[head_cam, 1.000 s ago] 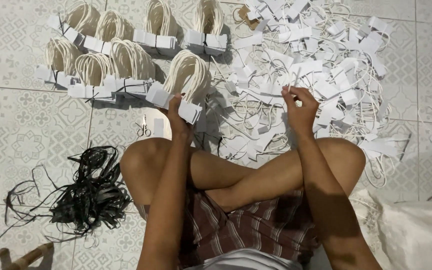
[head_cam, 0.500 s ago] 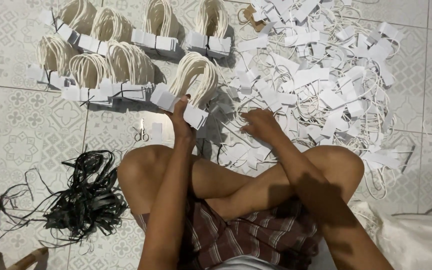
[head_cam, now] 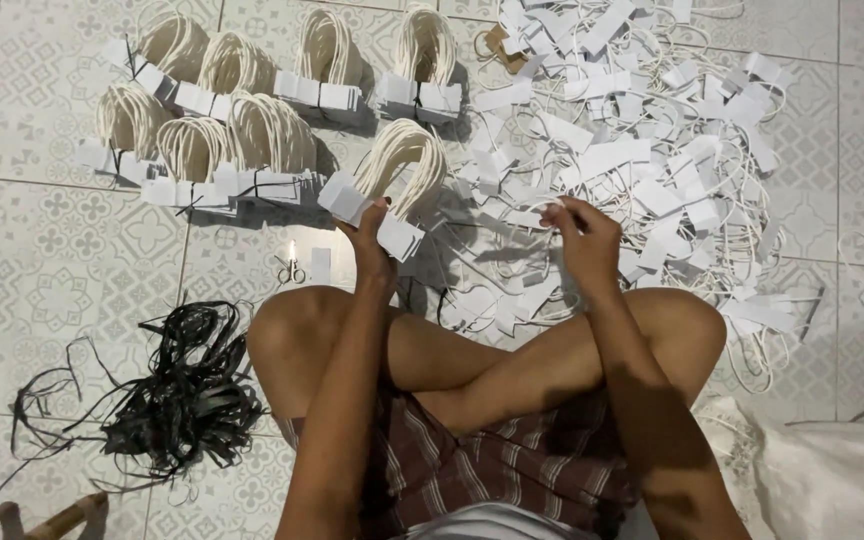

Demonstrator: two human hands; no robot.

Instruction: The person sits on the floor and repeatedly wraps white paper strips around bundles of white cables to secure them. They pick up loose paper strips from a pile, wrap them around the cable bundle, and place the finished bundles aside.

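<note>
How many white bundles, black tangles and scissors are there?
Bundles: 8, one in the left hand
Black tangle: 1
Scissors: 1
Loose pile: 1
Tag in the right hand: 1
Total: 12

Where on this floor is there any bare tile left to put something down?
Bare tile lies at the left edge, between the tied bundles above and the black strap tangle below. A narrower strip runs along the far right, beyond the loose pile. The pile itself and the spot around the small scissors by the left hand are crowded.
</note>
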